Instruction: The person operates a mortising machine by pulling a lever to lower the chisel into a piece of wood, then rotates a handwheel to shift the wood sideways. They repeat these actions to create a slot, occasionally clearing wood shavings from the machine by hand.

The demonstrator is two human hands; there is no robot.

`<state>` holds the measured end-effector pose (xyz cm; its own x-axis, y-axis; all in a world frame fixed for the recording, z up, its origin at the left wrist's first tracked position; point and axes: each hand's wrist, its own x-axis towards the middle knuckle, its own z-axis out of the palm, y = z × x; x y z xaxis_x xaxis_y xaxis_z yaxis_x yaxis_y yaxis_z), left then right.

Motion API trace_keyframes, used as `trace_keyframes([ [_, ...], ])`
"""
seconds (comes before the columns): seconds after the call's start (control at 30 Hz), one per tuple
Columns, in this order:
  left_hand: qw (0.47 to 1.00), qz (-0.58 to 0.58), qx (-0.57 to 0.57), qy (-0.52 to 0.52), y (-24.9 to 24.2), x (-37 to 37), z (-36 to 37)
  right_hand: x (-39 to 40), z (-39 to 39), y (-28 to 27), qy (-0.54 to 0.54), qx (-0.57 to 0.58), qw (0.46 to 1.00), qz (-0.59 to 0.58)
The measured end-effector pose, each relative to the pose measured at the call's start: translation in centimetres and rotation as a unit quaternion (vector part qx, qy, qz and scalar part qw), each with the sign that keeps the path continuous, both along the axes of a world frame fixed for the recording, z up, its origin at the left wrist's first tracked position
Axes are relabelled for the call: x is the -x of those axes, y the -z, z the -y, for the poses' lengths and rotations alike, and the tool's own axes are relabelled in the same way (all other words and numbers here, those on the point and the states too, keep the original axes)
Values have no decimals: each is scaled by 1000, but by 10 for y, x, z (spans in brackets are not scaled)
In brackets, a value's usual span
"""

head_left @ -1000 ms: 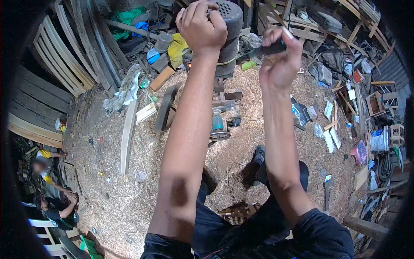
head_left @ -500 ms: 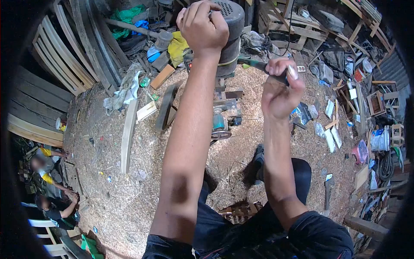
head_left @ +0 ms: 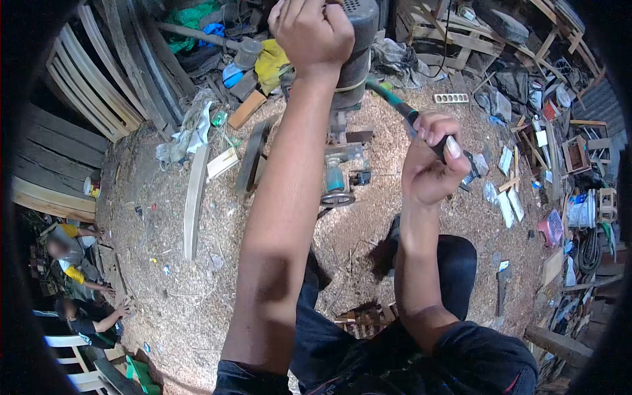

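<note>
My left hand (head_left: 313, 33) is closed on the top of a dark cylindrical machine head (head_left: 359, 49), whose vented cap shows beside the knuckles. What its fingertips hold there is hidden. To the right, my right hand (head_left: 434, 155) is wrapped round the black grip of a lever (head_left: 394, 102) with a green shaft that runs up to the machine. Below the head stand the machine's lower metal parts, with a small handwheel (head_left: 338, 199) and a teal part (head_left: 334, 176).
Wood shavings cover the floor (head_left: 171, 296). Curved planks (head_left: 92, 85) lean at the left, and a loose board (head_left: 195, 204) lies nearer. Two people (head_left: 72, 263) sit at the lower left. Scrap wood and a pink basket (head_left: 551, 228) are on the right.
My right hand has moved slightly down with the lever, which now slopes more steeply and shows more of its green shaft. My left hand remains on the machine head, slightly higher in view.
</note>
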<state>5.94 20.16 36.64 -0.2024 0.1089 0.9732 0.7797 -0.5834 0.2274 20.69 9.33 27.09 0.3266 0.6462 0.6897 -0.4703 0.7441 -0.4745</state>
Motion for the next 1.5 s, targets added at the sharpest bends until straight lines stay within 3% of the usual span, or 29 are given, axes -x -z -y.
trace_keyframes([
  [0.27, 1000, 8, -4, -1, -3, 2, -4, 5, -15, -3, 15, -25, 999, 13],
  [0.5, 1000, 12, 9, 4, -12, 1, -3, 19, -69, -100, 42, 116, 992, 17],
  [0.53, 1000, 11, -2, 3, -15, 0, -3, -4, -89, -111, -120, 82, 986, 78],
  [0.6, 1000, 10, -2, 0, -20, 0, 0, -6, -159, -112, 50, -41, 968, 244],
  [0.67, 1000, 5, 7, 5, -27, -1, 2, 21, -199, -119, 304, -50, 915, 261],
  [0.7, 1000, 5, 13, 7, -31, 0, 2, 25, -204, -138, 226, 23, 953, 202],
  [0.83, 999, -5, -37, -17, -25, 6, -16, 28, -244, -165, 317, -11, 902, 292],
  [0.9, 998, 12, -59, -26, -24, 9, -28, 28, -249, -176, 284, 66, 893, 343],
  [0.97, 998, 9, -59, -25, -23, 9, -27, 28, -313, -153, 394, 18, 859, 326],
  [1.07, 999, 5, -47, -3, -28, 4, -16, 25, -332, -123, 405, 55, 814, 412],
  [1.1, 999, 9, -35, -9, -24, 6, -18, 15, -351, -105, 355, 102, 777, 510],
  [1.17, 1000, 17, -19, -18, -21, 9, -26, 8, -341, -85, 385, 70, 752, 530],
  [1.23, 1000, 13, -16, -16, -23, 8, -26, 10, -306, -97, 304, 153, 778, 528],
  [1.3, 999, 16, -16, -23, -28, 7, -21, 13, -290, -92, 259, 159, 833, 463],
  [1.47, 998, 18, 60, -12, -29, 5, -8, 1, -282, -21, 256, 217, 874, 351],
  [1.5, 999, 9, 37, -23, -26, 5, -7, -1, -231, -20, 277, 253, 872, 315],
])
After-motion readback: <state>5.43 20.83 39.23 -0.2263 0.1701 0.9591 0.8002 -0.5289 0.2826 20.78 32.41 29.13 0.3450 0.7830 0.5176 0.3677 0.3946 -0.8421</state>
